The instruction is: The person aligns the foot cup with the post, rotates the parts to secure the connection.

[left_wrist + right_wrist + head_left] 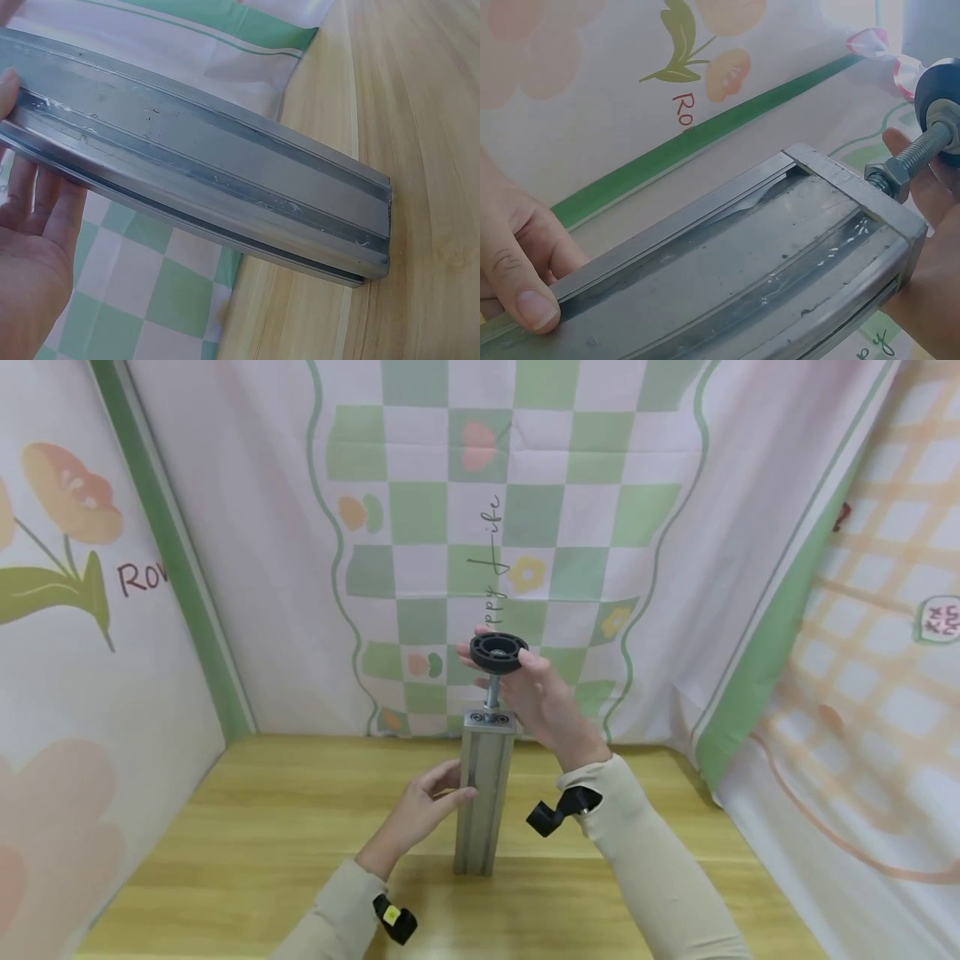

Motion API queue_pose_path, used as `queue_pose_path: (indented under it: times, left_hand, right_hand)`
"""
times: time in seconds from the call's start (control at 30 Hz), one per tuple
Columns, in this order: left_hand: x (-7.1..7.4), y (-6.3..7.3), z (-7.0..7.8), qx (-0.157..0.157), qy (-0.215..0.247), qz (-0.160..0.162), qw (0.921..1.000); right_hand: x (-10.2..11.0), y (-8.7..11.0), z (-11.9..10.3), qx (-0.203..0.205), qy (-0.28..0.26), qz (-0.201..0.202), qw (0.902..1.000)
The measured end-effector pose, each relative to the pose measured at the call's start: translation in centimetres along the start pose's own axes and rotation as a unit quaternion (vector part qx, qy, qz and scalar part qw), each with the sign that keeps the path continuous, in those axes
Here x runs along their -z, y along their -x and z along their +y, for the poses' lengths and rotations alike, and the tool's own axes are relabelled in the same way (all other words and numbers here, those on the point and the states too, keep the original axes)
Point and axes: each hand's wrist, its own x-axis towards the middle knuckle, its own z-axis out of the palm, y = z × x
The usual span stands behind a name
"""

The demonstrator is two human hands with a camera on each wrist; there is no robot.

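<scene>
An aluminium profile (482, 814) with grooved sides stands upright on the wooden table. My left hand (420, 810) grips it at mid-height, thumb on the near side and fingers on the left. On its top sits a metal end plate (490, 719), from which a threaded bolt (492, 692) rises to a black round levelling foot (498, 665). My right hand (546, 697) holds the foot's rim, thumb on the right and fingers reaching behind to the left. A hex nut (891, 177) shows on the bolt near the plate in the right wrist view.
The wooden table (300, 810) extends around the profile. A curtain with green and white checks (420, 510) hangs behind, and printed cloth (60, 677) forms the left side. Black wrist mounts (551, 817) are worn on both sleeves.
</scene>
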Motion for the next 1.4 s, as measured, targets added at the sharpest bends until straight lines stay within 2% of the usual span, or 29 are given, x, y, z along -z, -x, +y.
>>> queue_pose_path:
  times: [0.3, 0.53, 0.67, 0.77, 0.9, 1.03, 1.27, 1.4]
  left_hand:
    - [0.2, -0.5, 0.0, -0.005, 0.003, 0.003, 1.0]
    - [0.2, -0.6, 0.1, -0.013, -0.002, 0.001, 0.9999]
    - [0.2, -0.4, 0.1, -0.01, 0.001, 0.0, 0.9999]
    - [0.2, -0.3, 0.1, -0.007, 0.004, 0.0, 1.0]
    - [0.1, -0.3, -0.1, -0.011, 0.003, -0.001, 0.9999]
    - [0.0, -0.2, -0.2, -0.016, 0.005, -0.003, 0.9999]
    - [-0.1, -0.2, -0.2, -0.022, 0.006, -0.002, 0.9997]
    - [-0.1, -0.2, -0.1, -0.016, 0.003, 0.0, 0.9999]
  right_hand:
    - [0.2, -0.5, 0.1, 0.007, -0.006, -0.005, 0.9999]
    - [0.2, -0.7, 0.0, 0.006, -0.006, 0.033, 0.9994]
    - [0.2, -0.6, 0.0, 0.003, 0.018, 0.058, 0.9982]
    - [0.2, -0.4, -0.1, 0.009, 0.065, 0.072, 0.9952]
    - [-0.1, 0.1, -0.3, 0.007, 0.13, 0.105, 0.986]
    - [-0.9, 0.4, -0.9, -0.022, 0.159, 0.154, 0.975]
    - [-2.6, 0.3, -1.7, -0.078, 0.22, 0.231, 0.9443]
    - [-3.0, 0.2, -1.6, -0.07, 0.238, 0.248, 0.9365]
